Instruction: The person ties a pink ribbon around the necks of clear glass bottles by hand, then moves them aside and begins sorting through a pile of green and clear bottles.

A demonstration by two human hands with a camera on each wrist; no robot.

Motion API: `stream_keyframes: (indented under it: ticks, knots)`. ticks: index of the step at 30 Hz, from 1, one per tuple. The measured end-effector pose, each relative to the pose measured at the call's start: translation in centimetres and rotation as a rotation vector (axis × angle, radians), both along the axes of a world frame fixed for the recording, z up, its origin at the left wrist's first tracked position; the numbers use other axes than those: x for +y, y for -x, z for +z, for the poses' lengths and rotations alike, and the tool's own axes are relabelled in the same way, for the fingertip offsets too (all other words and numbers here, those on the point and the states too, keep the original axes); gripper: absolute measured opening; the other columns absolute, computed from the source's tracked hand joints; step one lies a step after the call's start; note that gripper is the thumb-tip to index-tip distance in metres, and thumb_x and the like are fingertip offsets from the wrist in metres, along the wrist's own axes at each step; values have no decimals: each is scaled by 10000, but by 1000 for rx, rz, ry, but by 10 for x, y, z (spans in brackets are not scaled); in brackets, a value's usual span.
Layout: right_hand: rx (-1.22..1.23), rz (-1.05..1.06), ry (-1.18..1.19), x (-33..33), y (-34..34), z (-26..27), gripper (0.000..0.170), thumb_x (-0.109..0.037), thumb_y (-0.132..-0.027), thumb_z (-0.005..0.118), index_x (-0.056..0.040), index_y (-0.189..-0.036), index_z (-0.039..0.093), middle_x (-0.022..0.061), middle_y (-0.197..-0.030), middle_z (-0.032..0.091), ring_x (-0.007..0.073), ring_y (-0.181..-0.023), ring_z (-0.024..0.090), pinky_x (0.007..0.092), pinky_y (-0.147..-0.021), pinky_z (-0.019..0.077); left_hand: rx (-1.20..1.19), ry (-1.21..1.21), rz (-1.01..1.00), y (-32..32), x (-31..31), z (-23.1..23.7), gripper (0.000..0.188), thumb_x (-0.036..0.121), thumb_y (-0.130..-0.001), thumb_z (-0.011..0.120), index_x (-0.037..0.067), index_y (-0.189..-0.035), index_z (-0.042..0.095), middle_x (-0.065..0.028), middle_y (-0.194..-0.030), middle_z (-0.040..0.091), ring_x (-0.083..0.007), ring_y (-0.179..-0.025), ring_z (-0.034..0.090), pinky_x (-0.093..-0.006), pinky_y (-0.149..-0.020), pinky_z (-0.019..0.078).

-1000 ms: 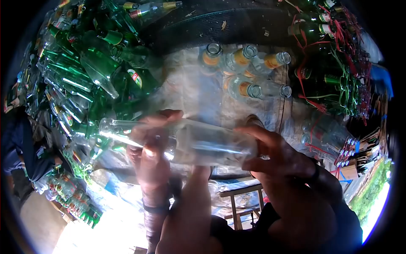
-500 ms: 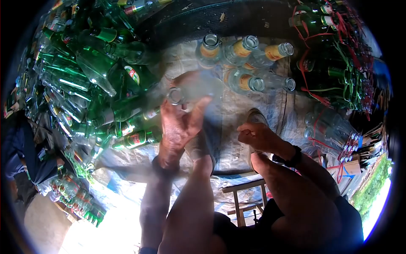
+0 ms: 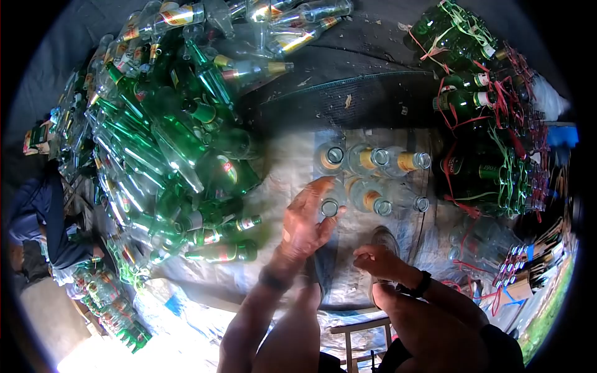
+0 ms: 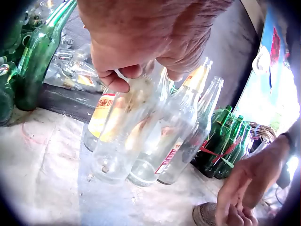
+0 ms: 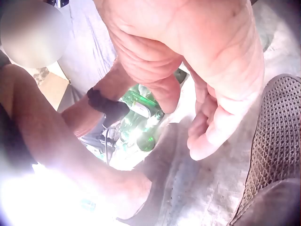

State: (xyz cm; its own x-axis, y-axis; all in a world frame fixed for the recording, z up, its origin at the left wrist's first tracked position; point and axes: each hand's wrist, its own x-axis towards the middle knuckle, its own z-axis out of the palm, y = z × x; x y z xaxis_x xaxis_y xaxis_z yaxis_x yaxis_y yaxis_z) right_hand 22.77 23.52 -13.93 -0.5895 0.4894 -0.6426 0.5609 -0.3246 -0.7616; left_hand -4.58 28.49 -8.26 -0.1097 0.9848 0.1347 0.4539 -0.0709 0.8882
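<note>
A clear glass bottle [image 4: 113,157] stands upright on the pale ground sheet, its open mouth [image 3: 329,207] facing up in the head view. My left hand [image 3: 305,225] holds it near the top, thumb on one side and fingers on the other. Right beside it stand several clear bottles [image 3: 372,158] in two short rows, some with yellow-orange neck labels. My right hand [image 3: 380,262] hovers over my right shoe, fingers loosely curled around nothing. The right wrist view also shows that hand [image 5: 197,61] holding nothing.
A large heap of green bottles [image 3: 168,143] lies on the left, with clear bottles [image 3: 298,28] at its far end. Green bottles tied with red string [image 3: 472,168] stand on the right. A shoe [image 3: 384,239] is near my right hand, and a wooden frame [image 3: 357,336] is below.
One second ago both hands held a clear bottle sideways. My right hand let go, and my left hand carried the bottle forward, upright, beside the standing ones. The head view has shifted.
</note>
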Motion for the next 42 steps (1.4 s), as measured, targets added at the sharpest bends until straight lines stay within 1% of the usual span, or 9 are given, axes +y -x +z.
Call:
stream_keyframes:
  ticks: [12,19,25,30,31,33,37,40,42]
  knots:
    - [-82,28,22,0,-9,-12,395,-312,-919,746,3,-1148,680,179,-976,737,261,-903,721,365,-792,572,114,-83,17,-8,5,-7,557,115,-767,863,64,-1258,604,-155,-1247,650,-352,-1151,663,-411,-944,564]
    - [-71,49,30,4,-10,-18,382,-333,-928,719,0,-1112,690,166,-993,736,257,-897,712,362,-806,564,56,48,45,-12,-4,-4,629,74,-736,876,77,-1296,590,-140,-1325,595,-327,-1163,627,-408,-940,554]
    - [-69,-140,112,11,-19,-13,324,-252,-931,716,18,-1108,685,159,-962,737,235,-880,717,345,-768,584,22,151,95,-12,-17,-13,784,77,-717,884,74,-1410,520,-159,-1392,531,-297,-1245,559,-341,-782,555]
    - [-64,-203,325,52,-34,32,258,-208,-963,705,27,-1067,680,119,-821,704,177,-681,703,309,-624,580,68,159,130,-5,-27,-23,754,67,-715,858,63,-1388,519,-126,-1245,547,-197,-752,547,-334,-759,529]
    - [-61,-198,316,63,-38,48,258,-208,-963,705,27,-1067,680,119,-821,704,177,-681,703,309,-624,580,70,149,135,-1,-30,-29,754,67,-715,858,63,-1388,519,-126,-1245,547,-197,-752,547,-334,-759,529]
    - [-90,-143,252,88,-48,83,198,-174,-959,699,20,-997,696,95,-761,692,158,-669,686,317,-595,553,97,224,188,9,-36,-44,625,76,-761,822,59,-1320,543,-117,-1166,561,-203,-751,551,-351,-737,516]
    - [-316,51,-576,128,-51,153,134,-118,-918,703,12,-890,693,113,-716,672,186,-597,648,335,-581,515,208,203,186,35,-40,-80,449,77,-823,770,77,-1225,570,-102,-1008,592,-223,-726,542,-378,-684,499]
    - [-314,57,-886,159,-37,192,120,-108,-921,693,5,-883,680,119,-723,668,206,-592,648,340,-575,504,304,189,206,45,-40,-101,364,116,-833,774,78,-1135,575,-116,-987,605,-292,-798,608,-432,-698,512]
    - [-282,56,-906,184,-14,217,117,-105,-923,690,2,-881,672,114,-714,658,202,-590,641,340,-575,497,332,194,219,52,-39,-111,353,148,-835,779,80,-1112,572,-123,-991,609,-321,-833,629,-455,-710,515]
